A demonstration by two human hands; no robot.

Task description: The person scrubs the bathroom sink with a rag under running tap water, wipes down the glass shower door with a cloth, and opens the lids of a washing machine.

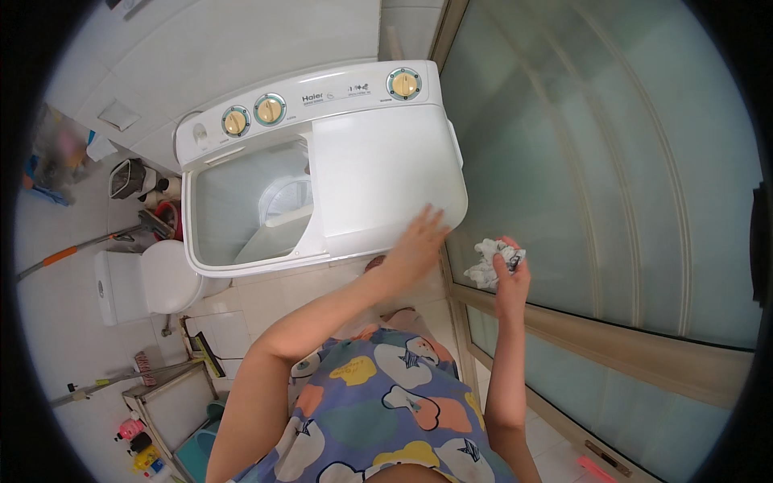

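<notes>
A white twin-tub washing machine (386,173) stands in front of me. Its left tub (233,193) is uncovered, showing a pale interior with a round part at the bottom, while a white lid covers the right side. My left hand (415,248) reaches across to the front right corner of that lid, fingers apart and slightly blurred, holding nothing; whether it touches the lid I cannot tell. To the right of the machine, my right hand (513,286) is closed around a crumpled white cloth (485,266) with dark and pinkish patches, held up before the frosted glass.
A frosted glass sliding door (580,161) with a metal frame rises along the right. On the left are a white toilet (171,278), a mop with an orange-gripped pole (60,256), a red bucket (167,217) and a low rack (173,394) near several bottles.
</notes>
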